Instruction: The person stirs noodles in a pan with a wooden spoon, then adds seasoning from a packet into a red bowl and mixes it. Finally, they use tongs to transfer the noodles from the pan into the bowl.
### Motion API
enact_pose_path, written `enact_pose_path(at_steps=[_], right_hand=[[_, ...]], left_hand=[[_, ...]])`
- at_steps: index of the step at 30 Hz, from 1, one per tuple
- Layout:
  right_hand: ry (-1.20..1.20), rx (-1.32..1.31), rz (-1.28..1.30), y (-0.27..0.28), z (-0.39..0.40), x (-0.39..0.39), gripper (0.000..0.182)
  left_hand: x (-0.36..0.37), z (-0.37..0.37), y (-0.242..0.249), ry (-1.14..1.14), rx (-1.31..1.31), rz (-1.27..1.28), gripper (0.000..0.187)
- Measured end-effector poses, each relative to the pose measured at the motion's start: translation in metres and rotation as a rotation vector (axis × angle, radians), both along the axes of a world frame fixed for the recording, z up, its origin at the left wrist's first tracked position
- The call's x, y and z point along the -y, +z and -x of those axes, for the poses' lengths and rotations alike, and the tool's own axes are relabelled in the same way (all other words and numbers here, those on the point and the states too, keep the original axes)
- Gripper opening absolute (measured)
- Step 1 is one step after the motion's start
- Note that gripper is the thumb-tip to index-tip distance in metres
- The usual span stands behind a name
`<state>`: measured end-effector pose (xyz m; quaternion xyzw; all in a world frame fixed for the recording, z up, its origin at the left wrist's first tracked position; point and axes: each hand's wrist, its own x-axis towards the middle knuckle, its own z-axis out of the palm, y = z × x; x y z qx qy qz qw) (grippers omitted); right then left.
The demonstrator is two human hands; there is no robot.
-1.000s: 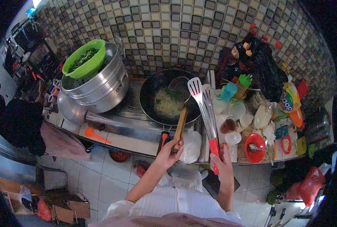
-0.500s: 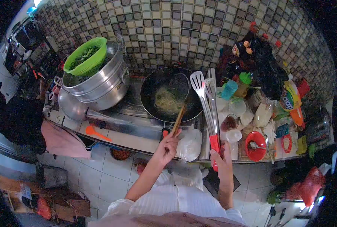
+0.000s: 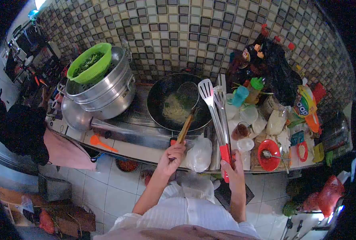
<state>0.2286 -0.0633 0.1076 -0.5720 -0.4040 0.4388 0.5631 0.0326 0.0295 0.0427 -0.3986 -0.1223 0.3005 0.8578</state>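
Observation:
My left hand (image 3: 173, 155) is wrapped round the handle of a wooden-handled skimmer (image 3: 186, 126). Its dark round head rests inside the black wok (image 3: 152, 110), hard to make out against the metal. Pale, thin-sliced food (image 3: 174, 109) lies in the wok beside the head. In my right hand (image 3: 235, 167) are metal tongs (image 3: 215, 116) with red grips and slotted spatula-like ends. The tongs point up and away, right of the wok, their ends slightly apart. A clear plastic bag with white contents (image 3: 200, 155) sits between my two hands.
Left of the wok stands a large steamer pot (image 3: 106, 98) with a green basket (image 3: 76, 76) of leaves on top. An orange utensil (image 3: 102, 143) lies near the counter edge. A red bowl (image 3: 269, 162) with a spoon, bottles and bags crowd the right. Someone in black (image 3: 18, 132) is at far left.
The skimmer's handle has shifted slightly left, with its head still in the wok. My right hand holds the tongs in nearly the same place. The view has moved a little.

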Motion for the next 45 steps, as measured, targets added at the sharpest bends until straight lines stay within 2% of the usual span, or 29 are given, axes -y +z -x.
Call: enact_pose_path(at_steps=[5, 8, 10, 14, 16, 20, 22, 26, 28, 29, 31, 36, 38, 41, 42, 44, 45], right_hand=[[-0.034, -0.035, 0.037, 0.005, 0.000, 0.001, 0.028], [0.024, -0.018, 0.040, 0.001, -0.005, 0.001, 0.029], [0.017, 0.005, 0.060, 0.003, -0.004, 0.000, 0.029], [-0.001, 0.014, 0.035, 0.002, -0.003, -0.002, 0.029], [0.009, -0.007, 0.049, 0.004, -0.003, -0.002, 0.029], [0.027, -0.007, 0.047, 0.001, -0.005, -0.002, 0.028], [0.033, 0.033, 0.047, 0.002, -0.005, -0.003, 0.027], [0.062, 0.025, 0.019, 0.003, -0.007, -0.006, 0.025], [0.071, 0.095, 0.003, 0.004, -0.010, -0.009, 0.024], [0.071, 0.094, 0.005, 0.003, -0.012, -0.011, 0.024], [0.033, 0.120, -0.025, 0.001, -0.017, -0.015, 0.024], [-0.031, 0.202, 0.016, 0.011, -0.020, -0.024, 0.026], [-0.080, 0.454, -0.062, 0.000, -0.025, -0.031, 0.030], [-0.090, 0.566, 0.054, 0.009, -0.022, -0.035, 0.035], [-0.089, 0.566, 0.056, 0.008, -0.022, -0.036, 0.035], [-0.132, 0.821, 0.018, 0.004, -0.022, -0.040, 0.026], [-0.132, 0.821, 0.020, 0.009, -0.021, -0.042, 0.026]], left_hand=[[0.000, 0.004, 0.007, 0.042, 0.036, -0.012, 0.021], [-0.001, 0.006, -0.001, 0.054, -0.005, -0.045, 0.021], [-0.001, 0.007, -0.006, 0.029, -0.102, -0.105, 0.020], [0.000, 0.005, -0.008, 0.011, -0.121, -0.145, 0.020], [0.003, 0.005, -0.004, -0.029, -0.298, -0.152, 0.020], [0.005, 0.005, -0.003, -0.052, -0.369, -0.169, 0.019], [0.005, 0.006, -0.009, -0.065, -0.434, -0.325, 0.026], [0.004, 0.008, -0.007, -0.104, -0.456, -0.371, 0.025], [0.006, 0.009, 0.000, -0.101, -0.656, -0.461, 0.023], [0.007, 0.010, 0.008, -0.102, -0.657, -0.458, 0.023], [0.008, 0.014, 0.024, -0.142, -0.972, -0.617, 0.013], [0.006, 0.034, 0.037, -0.137, -1.110, -0.719, 0.014], [0.004, 0.042, 0.040, -0.132, -1.122, -0.751, 0.013], [0.004, 0.051, 0.052, -0.114, -1.164, -0.786, 0.013], [0.004, 0.054, 0.050, -0.116, -1.164, -0.784, 0.013], [0.003, 0.061, 0.044, -0.151, -1.317, -0.864, 0.019], [0.002, 0.065, 0.045, -0.154, -1.317, -0.862, 0.019]])
